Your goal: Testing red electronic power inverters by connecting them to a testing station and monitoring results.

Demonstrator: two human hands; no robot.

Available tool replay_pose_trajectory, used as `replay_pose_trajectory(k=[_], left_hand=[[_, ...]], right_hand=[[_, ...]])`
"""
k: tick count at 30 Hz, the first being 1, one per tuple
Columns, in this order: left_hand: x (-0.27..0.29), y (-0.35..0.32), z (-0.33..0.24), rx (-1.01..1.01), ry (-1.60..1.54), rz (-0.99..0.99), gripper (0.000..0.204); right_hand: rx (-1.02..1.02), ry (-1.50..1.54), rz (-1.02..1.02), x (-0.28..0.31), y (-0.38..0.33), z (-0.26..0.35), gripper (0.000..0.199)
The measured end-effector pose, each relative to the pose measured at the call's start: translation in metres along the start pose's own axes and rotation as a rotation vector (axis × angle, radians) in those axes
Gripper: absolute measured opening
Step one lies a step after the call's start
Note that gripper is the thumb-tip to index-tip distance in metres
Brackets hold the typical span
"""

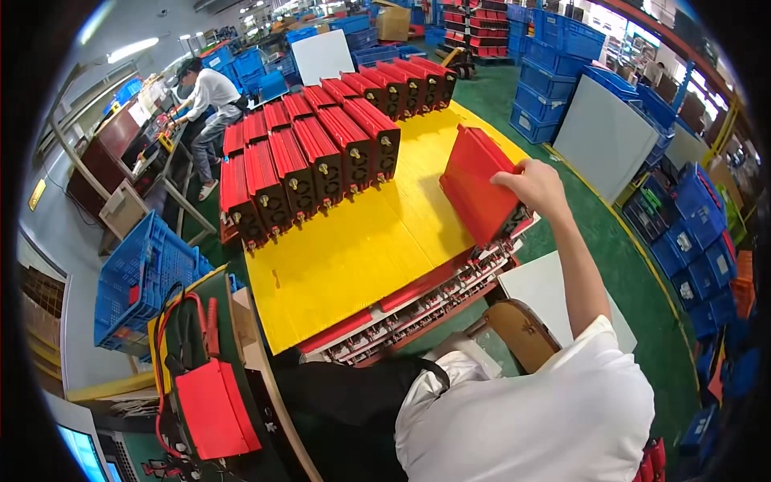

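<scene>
My right hand (536,186) reaches out at the right and grips the upper edge of a red power inverter (474,193), thumb across its broad side and fingers mostly hidden behind. This inverter leans at the right edge of a yellow board (321,281); whether its base touches the board I cannot tell. Two rows of similar finned red inverters (317,153) stand upright at the board's left and far side, black ends with fans and brass terminals toward me. My left hand is not in view.
Under the board lies a layer of more inverters (401,317). At left, another red inverter (217,410) with red and black cables rests on a bench, near a blue crate (144,281). A brown stool (522,333) is close by. Blue crates (546,88) stack at right; a co-worker (210,104) sits far left.
</scene>
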State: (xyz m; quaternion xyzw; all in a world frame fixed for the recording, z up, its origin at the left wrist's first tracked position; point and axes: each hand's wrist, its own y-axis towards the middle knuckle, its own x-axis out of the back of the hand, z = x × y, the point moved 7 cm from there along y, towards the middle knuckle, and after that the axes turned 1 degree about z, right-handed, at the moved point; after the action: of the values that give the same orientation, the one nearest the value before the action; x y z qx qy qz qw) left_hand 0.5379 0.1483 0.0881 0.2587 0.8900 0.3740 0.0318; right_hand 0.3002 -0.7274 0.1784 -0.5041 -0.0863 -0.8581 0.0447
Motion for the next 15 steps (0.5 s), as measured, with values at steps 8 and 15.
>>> replay_pose_trajectory(k=[8, 15], left_hand=[[-0.036, -0.018, 0.008, 0.047, -0.005, 0.043, 0.063], [-0.032, -0.028, 0.031, 0.105, 0.013, 0.017, 0.062]], right_hand=[[0.131, 0.479, -0.015, -0.06, 0.092, 0.002, 0.088], [0.075, 0.44, -0.034, -0.125, 0.022, -0.031, 0.114]])
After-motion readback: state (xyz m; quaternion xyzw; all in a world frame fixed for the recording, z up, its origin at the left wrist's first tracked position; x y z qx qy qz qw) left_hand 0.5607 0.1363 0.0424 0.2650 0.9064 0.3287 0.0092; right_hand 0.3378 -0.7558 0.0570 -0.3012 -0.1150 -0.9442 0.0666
